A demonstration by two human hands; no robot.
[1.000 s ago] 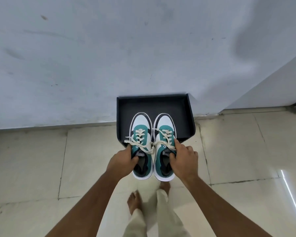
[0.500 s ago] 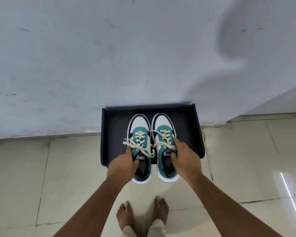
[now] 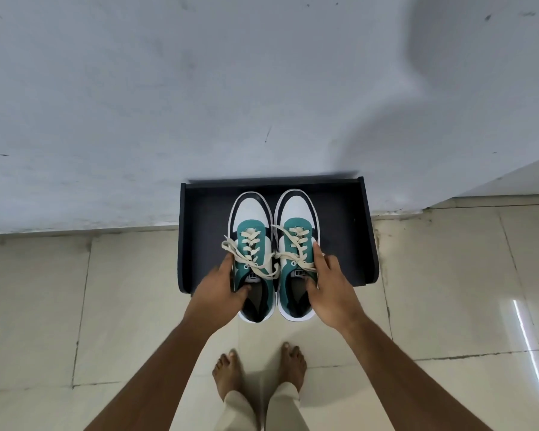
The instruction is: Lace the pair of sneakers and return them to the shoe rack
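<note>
Two teal, white and black sneakers with cream laces sit side by side, toes toward the wall, over the black shoe rack (image 3: 199,244). My left hand (image 3: 218,290) grips the left sneaker (image 3: 251,244) at its collar, thumb inside the opening. My right hand (image 3: 327,284) grips the right sneaker (image 3: 296,231) the same way, fingers along its outer side. Both shoes are laced and tied, with loops hanging loose. Their heels stick out past the rack's front edge. Whether the soles rest on the shelf I cannot tell.
The rack stands against a pale grey wall (image 3: 262,88) on a beige tiled floor (image 3: 448,275). My bare feet (image 3: 259,371) stand just in front of it. A white panel (image 3: 511,181) juts out at the right.
Both hands have carried the sneakers forward, further over the rack's shelf. I have stepped closer, so the rack appears larger and more central.
</note>
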